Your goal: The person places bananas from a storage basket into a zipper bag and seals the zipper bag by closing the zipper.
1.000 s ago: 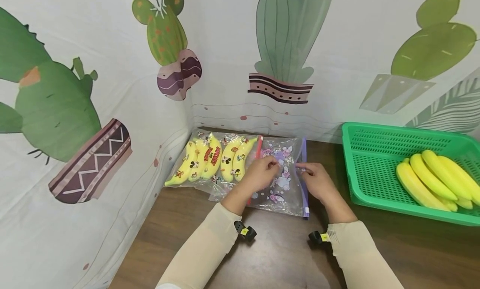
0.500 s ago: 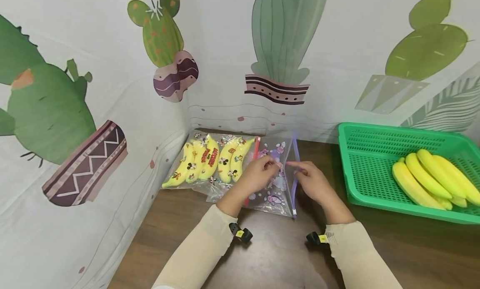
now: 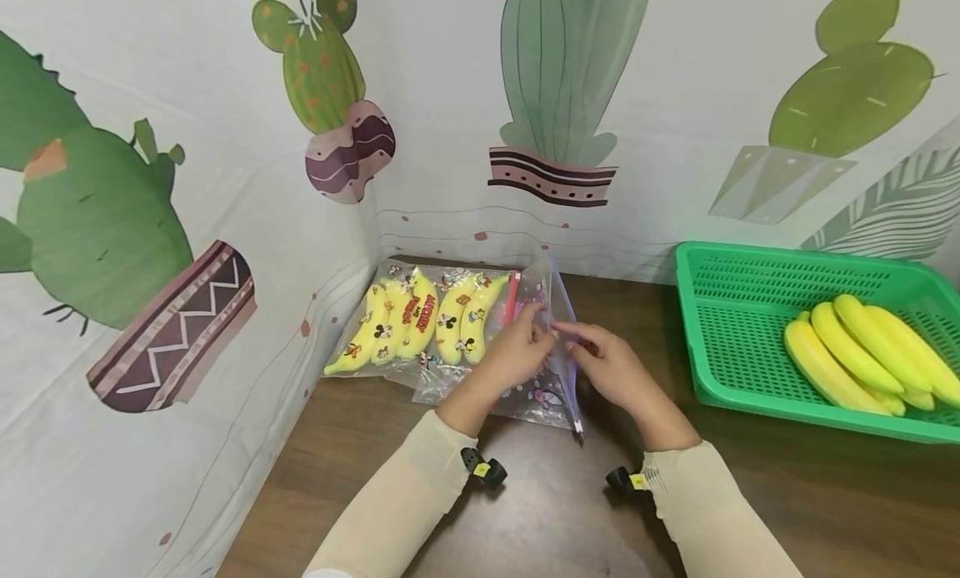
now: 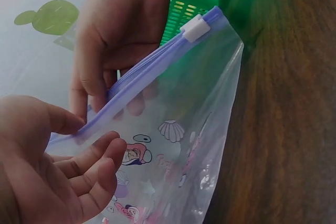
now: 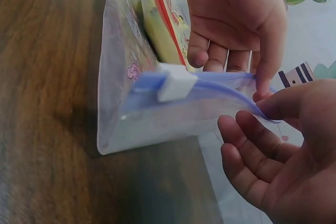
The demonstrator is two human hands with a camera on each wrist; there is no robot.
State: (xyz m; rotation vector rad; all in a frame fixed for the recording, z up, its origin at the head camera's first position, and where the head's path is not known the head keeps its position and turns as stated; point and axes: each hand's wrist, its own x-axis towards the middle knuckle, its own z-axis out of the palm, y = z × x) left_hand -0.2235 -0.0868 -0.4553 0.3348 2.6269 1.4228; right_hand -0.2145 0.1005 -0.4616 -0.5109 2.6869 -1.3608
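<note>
A clear slider zip bag (image 3: 546, 397) with pink and purple sea prints stands partly lifted off the table, its purple-edged mouth raised. My left hand (image 3: 517, 349) pinches one side of that mouth. Opposite it, my right hand (image 3: 611, 365) pinches the other purple edge between thumb and finger, and the two lips part slightly. The white slider (image 4: 195, 29) sits at the near end of the zip. Left of my hands lies a second clear bag, printed with cartoon figures and red-zipped, with several yellow bananas (image 3: 420, 319) inside; it overlaps the printed bag.
To the right, a green plastic basket (image 3: 738, 332) holds several more bananas (image 3: 862, 353). A white cloth with cactus prints (image 3: 442, 103) hangs behind and at the left of the brown wooden table (image 3: 555, 511).
The bag's purple edge has come up off the table and moved left toward my left hand. My right hand has moved left with it, and the mouth now parts between both hands.
</note>
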